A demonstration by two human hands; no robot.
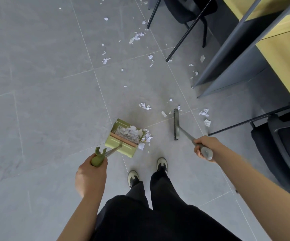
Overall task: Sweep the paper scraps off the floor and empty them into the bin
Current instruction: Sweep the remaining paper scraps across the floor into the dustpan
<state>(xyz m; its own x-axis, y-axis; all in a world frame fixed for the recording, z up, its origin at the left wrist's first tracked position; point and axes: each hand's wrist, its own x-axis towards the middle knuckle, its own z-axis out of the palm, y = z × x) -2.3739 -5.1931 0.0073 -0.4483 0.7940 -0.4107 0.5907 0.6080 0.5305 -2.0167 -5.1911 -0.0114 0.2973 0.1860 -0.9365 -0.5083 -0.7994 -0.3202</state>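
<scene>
A green dustpan (126, 136) is held by its handle in the left hand (93, 168), fingers curled round the grip; it sits on the grey floor (45, 84), filled with scraps (129, 132), some spilled at its mouth. A broom (176, 124) is gripped by the right hand (202, 147), head beside loose scraps. More are scattered near chair legs (180, 44).

Grey tiled floor (41, 70). A yellow-topped counter (283, 54) with grey panels runs along the right edge. Two black chairs (189, 9) (283, 145) stand beside it, top and lower right.
</scene>
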